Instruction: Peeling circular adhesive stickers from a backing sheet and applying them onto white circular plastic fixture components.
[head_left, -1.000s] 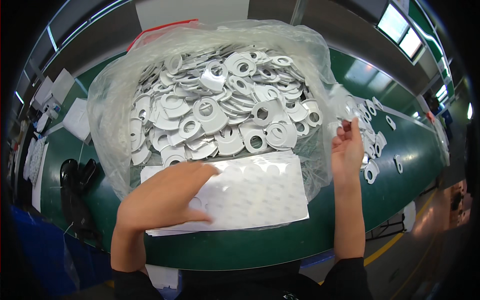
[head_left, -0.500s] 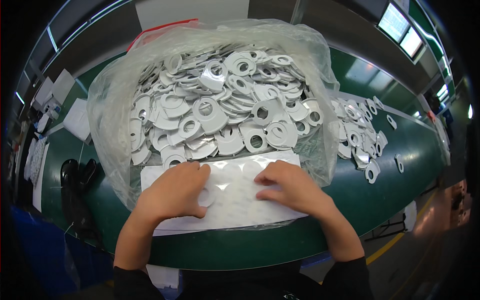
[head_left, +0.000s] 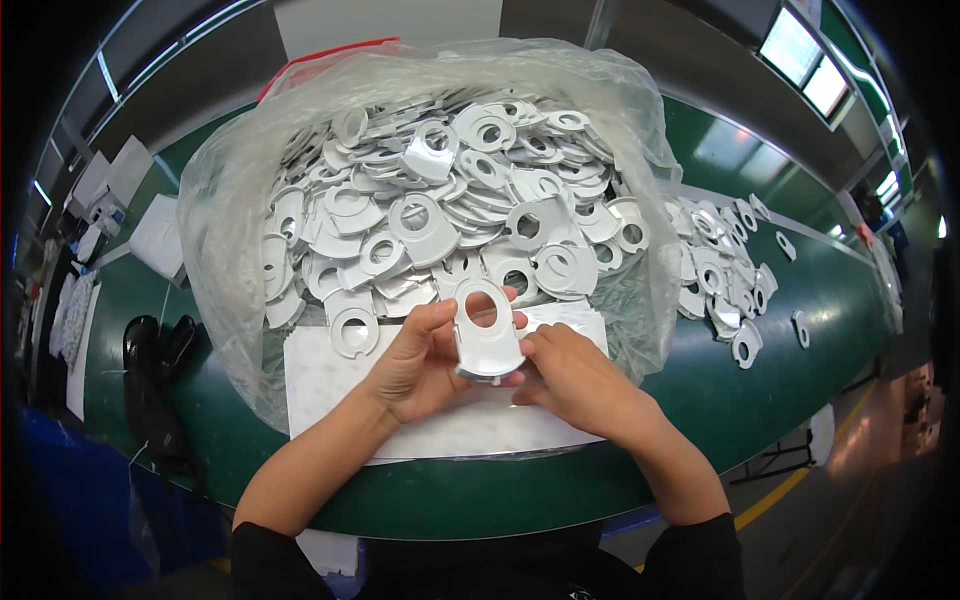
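Observation:
My left hand (head_left: pixel 415 365) holds a white plastic part (head_left: pixel 488 345) with a large round hole, tilted upright above the paper. The thumb lies along its left edge and the fingers pass behind, their tips showing at the right edge. Fingers curled, my right hand (head_left: pixel 580 375) is closed close against the part's lower right edge; whatever its fingertips hold is hidden. Under both hands lie white paper sheets (head_left: pixel 330 400) at the table's front. Just beyond, a heap of similar white parts (head_left: pixel 420 230) fills an opened clear plastic bag (head_left: pixel 215 220).
More white parts (head_left: pixel 710 275) are scattered on the green table (head_left: pixel 800 350) to the right. A black object (head_left: pixel 155 400) lies at the left, with white boxes (head_left: pixel 155 235) behind it. The table's curved front edge runs close to my body.
The white plastic part is now raised in my left hand, which has moved right and turned palm up. My right hand has come slightly closer to it. Before, both hands were low over the paper.

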